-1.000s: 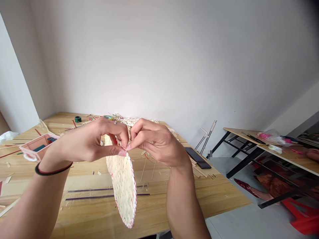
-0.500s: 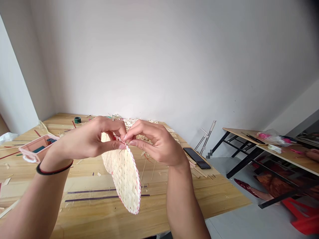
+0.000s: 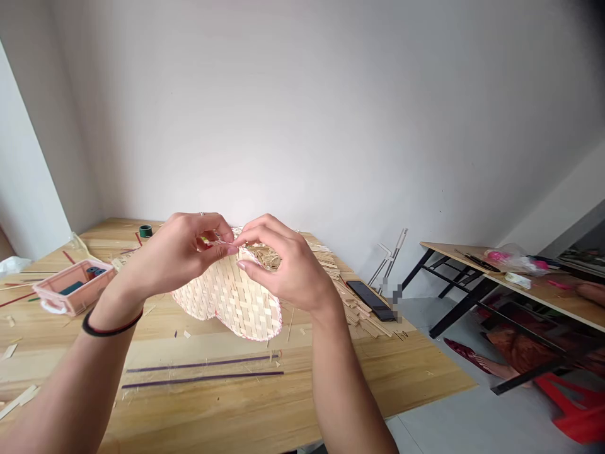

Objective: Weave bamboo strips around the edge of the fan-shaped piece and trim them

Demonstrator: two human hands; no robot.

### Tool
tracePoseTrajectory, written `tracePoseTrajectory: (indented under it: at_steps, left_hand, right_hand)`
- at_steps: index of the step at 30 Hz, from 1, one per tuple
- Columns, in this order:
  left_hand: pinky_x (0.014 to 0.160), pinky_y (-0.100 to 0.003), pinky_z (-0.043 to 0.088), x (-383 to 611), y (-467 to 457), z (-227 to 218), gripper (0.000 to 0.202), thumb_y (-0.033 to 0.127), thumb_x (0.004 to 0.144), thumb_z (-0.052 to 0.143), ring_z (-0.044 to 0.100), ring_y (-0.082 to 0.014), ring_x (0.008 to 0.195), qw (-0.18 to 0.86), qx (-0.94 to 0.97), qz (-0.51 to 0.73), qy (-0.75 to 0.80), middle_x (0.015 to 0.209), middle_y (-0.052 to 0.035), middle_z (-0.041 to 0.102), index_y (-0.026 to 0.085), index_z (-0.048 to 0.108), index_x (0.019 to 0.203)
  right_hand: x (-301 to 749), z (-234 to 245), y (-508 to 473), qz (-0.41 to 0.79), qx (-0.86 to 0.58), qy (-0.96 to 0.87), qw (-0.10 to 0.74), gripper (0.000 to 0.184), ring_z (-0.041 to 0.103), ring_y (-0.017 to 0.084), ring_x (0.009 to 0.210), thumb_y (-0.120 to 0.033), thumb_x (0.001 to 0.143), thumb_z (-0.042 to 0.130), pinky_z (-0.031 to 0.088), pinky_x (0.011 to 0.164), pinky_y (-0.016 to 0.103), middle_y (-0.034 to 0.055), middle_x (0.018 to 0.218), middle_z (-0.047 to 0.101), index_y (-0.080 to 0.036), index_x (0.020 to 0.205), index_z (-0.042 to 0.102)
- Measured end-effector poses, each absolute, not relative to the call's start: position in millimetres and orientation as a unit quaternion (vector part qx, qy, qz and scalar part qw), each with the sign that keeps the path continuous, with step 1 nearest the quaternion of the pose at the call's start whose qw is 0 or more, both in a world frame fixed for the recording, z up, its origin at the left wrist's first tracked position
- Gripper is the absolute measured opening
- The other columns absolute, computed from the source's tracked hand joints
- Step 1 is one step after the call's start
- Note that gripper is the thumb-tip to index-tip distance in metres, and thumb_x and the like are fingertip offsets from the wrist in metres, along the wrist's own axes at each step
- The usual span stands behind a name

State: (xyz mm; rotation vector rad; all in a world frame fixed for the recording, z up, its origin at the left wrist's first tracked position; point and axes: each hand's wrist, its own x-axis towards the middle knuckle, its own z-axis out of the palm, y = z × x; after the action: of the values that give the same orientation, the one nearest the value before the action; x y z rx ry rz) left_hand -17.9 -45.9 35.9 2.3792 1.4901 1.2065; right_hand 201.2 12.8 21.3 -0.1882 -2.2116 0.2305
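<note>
A heart-shaped woven fan (image 3: 236,296), pale strips with red-and-white stitching along its rim, hangs tilted below my hands. My left hand (image 3: 189,252) is closed, thumb and index finger pinching the fan's upper rim. Close by is my right hand (image 3: 283,268), its index fingertip beside the left fingertips. The right thumb is apart from the index finger, in front of the woven face, and the rim shows in the gap. Any needle or thread at the fingertips is too small to make out.
Two dark strips (image 3: 203,380) lie on the wooden table (image 3: 212,416). To the left stands a pink basket (image 3: 78,302); a green tape roll (image 3: 145,231) is behind. A phone (image 3: 371,301) rests by loose pale strips (image 3: 357,309). Another person's hand (image 3: 593,293) shows at the right-hand table.
The fan has turned so more of its woven face shows, and its lower tip has risen. My right thumb has parted from the index finger, which pinched a thin needle-like piece before.
</note>
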Motion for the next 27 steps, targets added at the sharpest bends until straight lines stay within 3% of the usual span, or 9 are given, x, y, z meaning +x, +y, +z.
tracePoseTrajectory:
  at_steps: [8, 17, 27]
  left_hand:
    - [0.069, -0.029, 0.052, -15.0, -41.3, 30.8, 0.018, 0.036, 0.092, 0.060, 0.069, -0.0163, 0.071, 0.025, 0.770, 0.392, 0.503, 0.082, 0.0012, 0.077, 0.024, 0.072, 0.087]
    - [0.073, -0.031, 0.054, -12.7, -32.6, 26.2, 0.020, 0.039, 0.093, 0.063, 0.072, -0.0189, 0.077, -0.054, 0.761, 0.428, 0.485, 0.087, -0.0017, 0.074, 0.023, 0.069, 0.083]
    - [0.072, -0.029, 0.051, -10.5, -32.8, 26.0, 0.011, 0.024, 0.096, 0.065, 0.070, -0.0160, 0.078, -0.164, 0.765, 0.469, 0.409, 0.092, -0.0013, 0.072, 0.021, 0.066, 0.086]
  right_hand:
    - [189.9, 15.2, 18.1, 0.059, -0.052, -0.852, 0.518, 0.014, 0.070, 0.017, 0.095, -0.009, 0.098, 0.074, 0.056, 0.085, 0.033, 0.0024, 0.099, 0.069, -0.022, 0.093, 0.072]
    - [190.0, 13.7, 23.8, 0.296, -0.065, -0.774, 0.556, 0.007, 0.072, 0.016, 0.088, -0.025, 0.096, 0.080, 0.059, 0.083, 0.033, -0.0003, 0.093, 0.076, -0.023, 0.093, 0.074]
    - [198.3, 15.2, 32.0, 0.381, -0.093, -0.755, 0.526, 0.015, 0.074, 0.019, 0.098, -0.035, 0.096, 0.081, 0.060, 0.091, 0.038, 0.0036, 0.100, 0.078, -0.023, 0.095, 0.072]
